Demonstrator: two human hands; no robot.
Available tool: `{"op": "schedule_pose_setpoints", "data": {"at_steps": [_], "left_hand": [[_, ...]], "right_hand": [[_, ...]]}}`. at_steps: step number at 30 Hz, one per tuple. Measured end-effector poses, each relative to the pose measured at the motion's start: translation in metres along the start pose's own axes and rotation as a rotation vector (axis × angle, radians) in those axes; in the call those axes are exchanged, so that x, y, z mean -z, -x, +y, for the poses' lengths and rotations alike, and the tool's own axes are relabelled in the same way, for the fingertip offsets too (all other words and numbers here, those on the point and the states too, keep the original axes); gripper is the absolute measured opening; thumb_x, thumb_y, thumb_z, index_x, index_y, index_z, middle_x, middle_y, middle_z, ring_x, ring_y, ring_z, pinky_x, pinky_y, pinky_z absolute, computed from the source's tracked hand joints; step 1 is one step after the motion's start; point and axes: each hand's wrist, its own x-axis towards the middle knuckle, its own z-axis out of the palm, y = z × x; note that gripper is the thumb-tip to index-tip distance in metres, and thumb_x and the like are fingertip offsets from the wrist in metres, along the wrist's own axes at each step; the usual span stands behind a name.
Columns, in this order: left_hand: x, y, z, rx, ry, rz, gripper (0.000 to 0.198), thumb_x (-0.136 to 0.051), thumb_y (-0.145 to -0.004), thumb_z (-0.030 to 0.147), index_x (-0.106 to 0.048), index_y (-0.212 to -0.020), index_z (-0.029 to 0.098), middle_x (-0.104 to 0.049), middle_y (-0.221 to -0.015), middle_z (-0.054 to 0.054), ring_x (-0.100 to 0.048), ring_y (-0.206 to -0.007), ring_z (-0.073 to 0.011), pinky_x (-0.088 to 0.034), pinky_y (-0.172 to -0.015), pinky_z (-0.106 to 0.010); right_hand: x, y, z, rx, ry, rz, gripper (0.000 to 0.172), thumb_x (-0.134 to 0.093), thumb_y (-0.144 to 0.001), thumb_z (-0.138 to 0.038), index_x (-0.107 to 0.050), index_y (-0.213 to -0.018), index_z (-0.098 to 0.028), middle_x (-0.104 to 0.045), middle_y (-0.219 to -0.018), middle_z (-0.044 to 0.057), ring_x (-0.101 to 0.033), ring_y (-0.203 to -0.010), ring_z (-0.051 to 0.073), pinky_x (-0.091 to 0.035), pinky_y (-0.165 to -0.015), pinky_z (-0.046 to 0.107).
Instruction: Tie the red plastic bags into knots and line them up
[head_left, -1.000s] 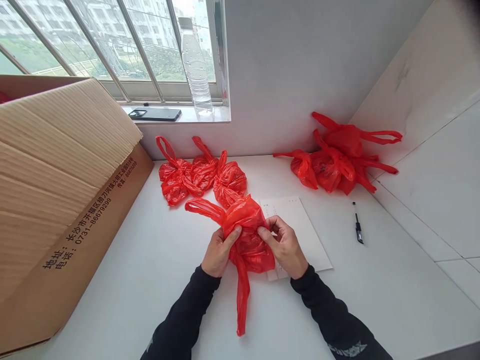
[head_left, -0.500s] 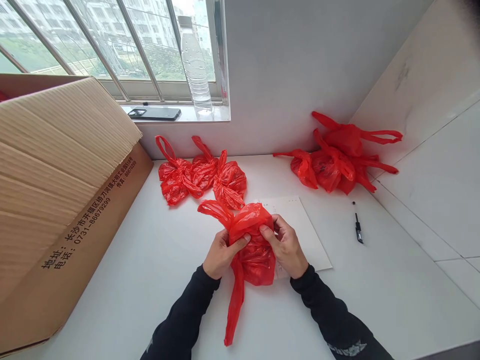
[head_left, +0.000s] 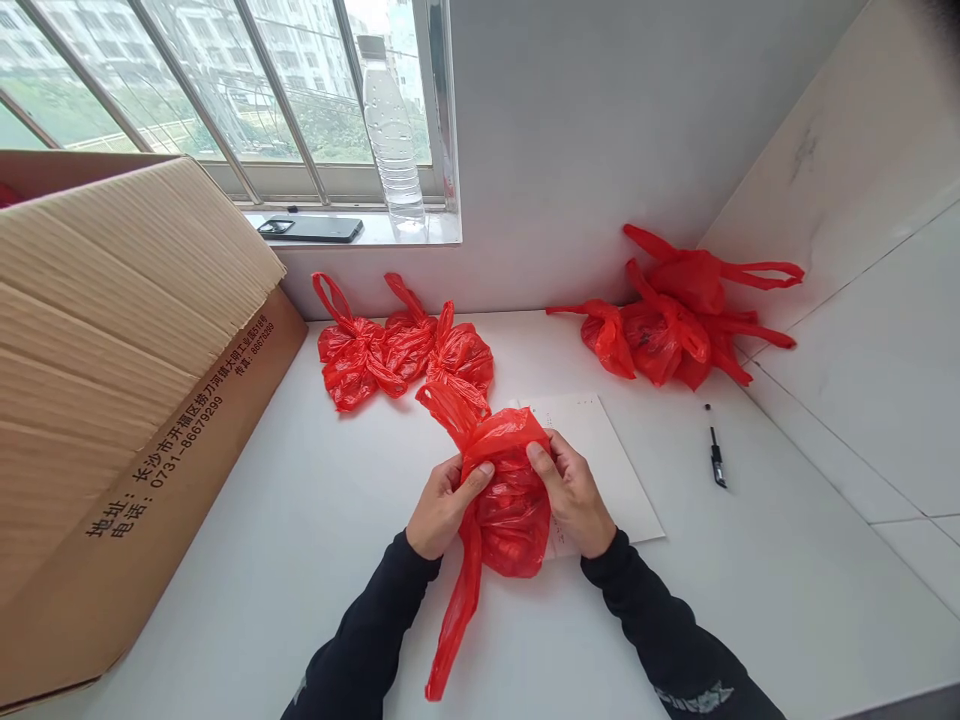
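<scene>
Both hands hold a red plastic bag (head_left: 512, 510) above the white table, over the near left part of a white sheet of paper (head_left: 611, 470). My left hand (head_left: 444, 505) grips the bag's left side, thumb on top. On the opposite side my right hand (head_left: 576, 492) pinches the bag's edge between thumb and fingers. One handle loop of the bag points up and left; a long strip of it hangs down towards me. What lies inside cannot be made out. Just behind are several knotted red bags (head_left: 459, 360) in a row.
At the left stands a large open cardboard box (head_left: 150, 430). A pile of red bags (head_left: 660, 325) lies in the far right corner. A black pen (head_left: 718, 465) rests right of the paper. On the windowsill are a phone (head_left: 319, 230) and a clear bottle (head_left: 394, 140).
The bag has turned a little in my hands. Its upper loop has shifted right and up, and the hanging strip has swung left. Everything else lies as before.
</scene>
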Motion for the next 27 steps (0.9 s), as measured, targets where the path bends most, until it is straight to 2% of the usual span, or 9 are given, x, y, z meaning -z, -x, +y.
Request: {"op": "schedule_pose_setpoints", "data": {"at_steps": [6,10,13,16,19,22,25,27], "left_hand": [[0.002,-0.003,-0.003,-0.04,0.12,0.106,0.028,-0.072,-0.086,0.036,-0.07,-0.106,0.016,-0.076,-0.099,-0.007,-0.07,-0.092,-0.0228,-0.053,-0.087,-0.034],[0.0,-0.002,-0.002,-0.077,0.13,0.091,0.039,-0.074,-0.085,0.032,-0.064,-0.12,0.019,-0.074,-0.11,-0.008,-0.069,-0.103,-0.0254,-0.053,-0.095,-0.038],[-0.001,-0.002,-0.004,-0.079,0.12,0.076,0.043,-0.075,-0.084,0.03,-0.062,-0.124,0.02,-0.074,-0.113,-0.008,-0.069,-0.105,-0.0259,-0.054,-0.095,-0.038],[-0.001,-0.002,-0.002,-0.098,0.128,0.108,0.04,-0.074,-0.084,0.03,-0.063,-0.121,0.019,-0.074,-0.114,-0.008,-0.069,-0.107,-0.0247,-0.052,-0.097,-0.036],[0.007,0.001,0.011,-0.093,0.138,0.171,0.037,-0.075,-0.083,0.033,-0.065,-0.115,0.018,-0.075,-0.108,-0.008,-0.072,-0.098,-0.0245,-0.056,-0.088,-0.033],[0.033,0.008,0.033,-0.1,0.055,0.303,0.043,-0.079,-0.077,0.036,-0.065,-0.114,0.017,-0.076,-0.102,-0.008,-0.073,-0.087,-0.0237,-0.057,-0.077,-0.031],[0.079,0.017,0.055,-0.104,-0.113,0.503,0.056,-0.081,-0.071,0.042,-0.063,-0.117,0.015,-0.076,-0.098,-0.008,-0.073,-0.084,-0.0243,-0.057,-0.076,-0.032],[0.112,0.023,0.067,-0.06,-0.348,0.639,0.057,-0.075,-0.072,0.051,-0.064,-0.113,0.014,-0.075,-0.096,-0.009,-0.072,-0.088,-0.0273,-0.057,-0.081,-0.038]], "right_hand": [[-0.002,0.001,0.002,-0.004,-0.046,-0.046,0.028,-0.06,-0.094,-0.047,-0.062,-0.104,-0.021,-0.066,-0.099,0.004,-0.063,-0.09,0.02,-0.053,-0.081,0.03],[-0.002,0.0,0.005,0.004,-0.038,-0.021,0.026,-0.062,-0.094,-0.045,-0.063,-0.105,-0.021,-0.068,-0.101,0.004,-0.065,-0.091,0.02,-0.055,-0.083,0.032],[-0.002,-0.001,0.006,0.023,-0.042,-0.009,0.026,-0.063,-0.094,-0.043,-0.063,-0.108,-0.021,-0.069,-0.107,0.006,-0.065,-0.096,0.021,-0.055,-0.086,0.033],[-0.003,-0.001,0.007,0.018,-0.05,0.0,0.033,-0.063,-0.094,-0.043,-0.061,-0.119,-0.023,-0.067,-0.112,0.007,-0.065,-0.101,0.021,-0.055,-0.088,0.034],[-0.004,-0.001,0.011,-0.019,-0.048,0.008,0.041,-0.059,-0.095,-0.047,-0.056,-0.128,-0.024,-0.066,-0.109,0.007,-0.065,-0.092,0.02,-0.058,-0.08,0.035],[-0.003,0.0,0.016,-0.053,-0.024,0.023,0.042,-0.059,-0.094,-0.049,-0.056,-0.127,-0.024,-0.064,-0.105,0.006,-0.064,-0.083,0.018,-0.06,-0.07,0.033],[-0.004,0.0,0.02,-0.065,-0.007,0.037,0.041,-0.06,-0.093,-0.049,-0.057,-0.124,-0.023,-0.062,-0.1,0.005,-0.064,-0.083,0.019,-0.06,-0.066,0.032],[-0.004,0.0,0.023,-0.073,0.0,0.038,0.039,-0.059,-0.093,-0.048,-0.058,-0.123,-0.023,-0.061,-0.096,0.004,-0.064,-0.082,0.019,-0.06,-0.066,0.032]]}}
